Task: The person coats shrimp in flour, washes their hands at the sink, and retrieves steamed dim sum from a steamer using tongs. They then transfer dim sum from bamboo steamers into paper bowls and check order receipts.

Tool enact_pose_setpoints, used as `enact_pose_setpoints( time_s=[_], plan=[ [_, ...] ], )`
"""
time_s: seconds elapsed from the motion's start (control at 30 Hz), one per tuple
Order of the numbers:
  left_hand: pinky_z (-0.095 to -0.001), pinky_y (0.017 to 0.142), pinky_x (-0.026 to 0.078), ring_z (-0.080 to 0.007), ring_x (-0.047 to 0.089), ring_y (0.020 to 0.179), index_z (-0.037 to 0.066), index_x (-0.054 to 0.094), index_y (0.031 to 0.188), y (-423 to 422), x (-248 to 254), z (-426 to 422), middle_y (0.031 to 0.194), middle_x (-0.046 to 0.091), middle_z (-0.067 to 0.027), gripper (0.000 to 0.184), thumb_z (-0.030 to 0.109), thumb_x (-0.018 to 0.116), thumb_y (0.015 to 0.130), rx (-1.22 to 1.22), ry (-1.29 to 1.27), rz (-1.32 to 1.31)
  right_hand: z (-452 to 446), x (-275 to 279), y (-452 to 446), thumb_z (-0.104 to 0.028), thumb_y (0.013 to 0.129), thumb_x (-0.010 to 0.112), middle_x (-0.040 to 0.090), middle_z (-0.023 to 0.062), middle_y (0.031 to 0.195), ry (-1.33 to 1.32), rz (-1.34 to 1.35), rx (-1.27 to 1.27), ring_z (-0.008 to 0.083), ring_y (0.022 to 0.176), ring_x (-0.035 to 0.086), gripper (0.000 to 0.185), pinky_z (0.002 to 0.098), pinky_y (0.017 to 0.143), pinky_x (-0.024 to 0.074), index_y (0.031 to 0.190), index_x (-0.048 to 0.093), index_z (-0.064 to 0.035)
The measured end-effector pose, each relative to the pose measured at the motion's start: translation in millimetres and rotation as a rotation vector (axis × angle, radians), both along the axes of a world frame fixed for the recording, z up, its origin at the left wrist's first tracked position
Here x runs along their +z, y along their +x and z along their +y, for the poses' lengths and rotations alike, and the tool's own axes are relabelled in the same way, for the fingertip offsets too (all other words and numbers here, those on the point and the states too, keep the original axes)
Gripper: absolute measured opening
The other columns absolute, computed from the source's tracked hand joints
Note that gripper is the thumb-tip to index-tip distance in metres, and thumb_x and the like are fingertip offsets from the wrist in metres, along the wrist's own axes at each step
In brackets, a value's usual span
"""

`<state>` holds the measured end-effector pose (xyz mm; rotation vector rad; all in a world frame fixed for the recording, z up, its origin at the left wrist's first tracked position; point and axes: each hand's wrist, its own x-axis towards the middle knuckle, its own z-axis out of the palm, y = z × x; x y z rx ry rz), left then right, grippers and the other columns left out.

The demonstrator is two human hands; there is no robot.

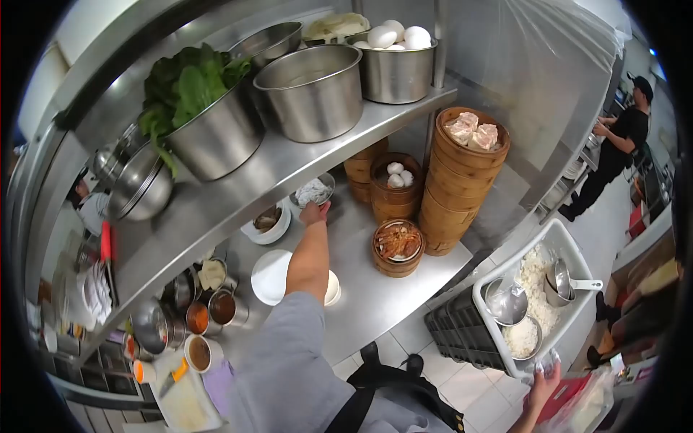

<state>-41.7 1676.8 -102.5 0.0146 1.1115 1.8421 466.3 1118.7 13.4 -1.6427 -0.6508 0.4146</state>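
My left hand point(314, 212) reaches under the steel shelf, its fingers closed at the near rim of a small metal bowl point(326, 200). Crumpled white plastic point(312, 190) fills that bowl. Just left of it stands a white bowl point(268, 232) with dark food inside. Below my forearm are a white plate point(269, 276) and a pale round container point(332, 289). At the lower right, my right hand point(543, 390) is by the corner of a grey tub point(514, 369), its fingers around some clear plastic point(548, 361). Part of that grip is hard to make out.
Bamboo steamers point(462, 180) rise in a tall stack on the right, beside a smaller steamer point(397, 265). Metal pots point(310, 97) line the shelf above. The tub holds rice point(538, 278) and metal bowls. A knife point(173, 377) lies on a cutting board point(189, 408). A person point(624, 137) stands farther back.
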Motion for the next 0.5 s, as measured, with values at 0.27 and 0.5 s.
enact_pose_setpoints(
  time_s=[0.27, 0.5],
  plan=[
    [-0.0444, 0.061, 0.057, -0.0361, 0.063, 0.081, 0.004, 0.043, 0.118, 24.1, 23.3, -20.2, 0.103, 0.058, -0.0186, 0.038, 0.018, 0.059, 0.086, -0.15, -0.046, -0.226, -31.5, -29.2, -41.8, 0.008, 0.079, 0.047, 0.062, 0.0117, 0.085, -0.285, 0.229, -0.019, 0.0145, 0.059, 0.06, 0.045, 0.0232, 0.042, 0.0476, 0.123, 0.045, -0.0005],
    [-0.0292, 0.046, 0.052, -0.02, 0.065, 0.073, 0.008, 0.049, 0.116, 73.1, 98.6, -309.4, 0.104, 0.061, -0.0104, 0.033, 0.021, 0.059, 0.086, -1.374, 0.303, 0.383, -27.8, -40.3, -73.0, 0.005, 0.077, 0.048, 0.063, 0.0145, 0.086, -0.243, 0.46, 0.401, 0.017, 0.06, 0.061, 0.044, 0.0223, 0.041, 0.0454, 0.121, 0.047, -0.001]
  ],
)
